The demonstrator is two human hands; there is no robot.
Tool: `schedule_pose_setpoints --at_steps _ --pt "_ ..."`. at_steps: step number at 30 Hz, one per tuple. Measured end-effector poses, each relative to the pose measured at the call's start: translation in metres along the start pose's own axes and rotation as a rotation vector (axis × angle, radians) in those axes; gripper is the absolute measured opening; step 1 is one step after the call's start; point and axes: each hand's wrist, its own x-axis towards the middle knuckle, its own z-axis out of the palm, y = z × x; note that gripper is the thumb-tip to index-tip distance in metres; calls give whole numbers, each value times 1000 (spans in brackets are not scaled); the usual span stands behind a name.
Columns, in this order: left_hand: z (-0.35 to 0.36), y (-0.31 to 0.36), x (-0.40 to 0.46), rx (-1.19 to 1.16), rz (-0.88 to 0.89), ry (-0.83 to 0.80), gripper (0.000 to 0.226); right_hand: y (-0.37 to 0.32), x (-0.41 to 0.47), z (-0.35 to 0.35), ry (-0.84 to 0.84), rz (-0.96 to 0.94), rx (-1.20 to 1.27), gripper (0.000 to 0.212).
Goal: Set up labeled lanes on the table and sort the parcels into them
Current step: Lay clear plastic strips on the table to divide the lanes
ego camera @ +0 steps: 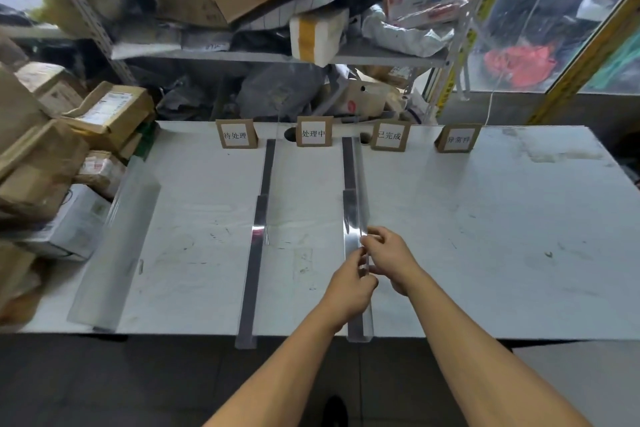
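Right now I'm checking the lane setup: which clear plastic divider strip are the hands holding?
The right-most clear plastic divider strip, ending between the middle two brown card labels; both the left hand and right hand pinch it.

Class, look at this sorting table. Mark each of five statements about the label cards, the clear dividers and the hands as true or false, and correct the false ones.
1. Four label cards stand along the far edge of the table. True.
2. Both hands grip the same clear divider. True: the left hand and the right hand hold its upright wall.
3. Parcels already lie in the lanes. False: the parcels are piled off the table's left side and on the shelf behind.
4. A clear divider lies between the two rightmost cards. False: none lies there.
5. The leftmost divider lies near the table's left edge. True.
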Motion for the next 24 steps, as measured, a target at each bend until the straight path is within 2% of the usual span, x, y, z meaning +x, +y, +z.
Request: schedule_pose_setpoints --at_steps 6,15,21,24 --pt "10 -2 3 -10 -9 13 59 8 7 -6 -5 18 -4 36" --pt "10 -10 9 36 -38 -11 63 15 10 -6 -18 42 -26 17" --pt "10 -7 14 22 -32 12 59 20 12 -8 -30 40 -17 19" --pt "10 -7 15 17 -30 21 58 22 12 -8 -15 11 -57 28"
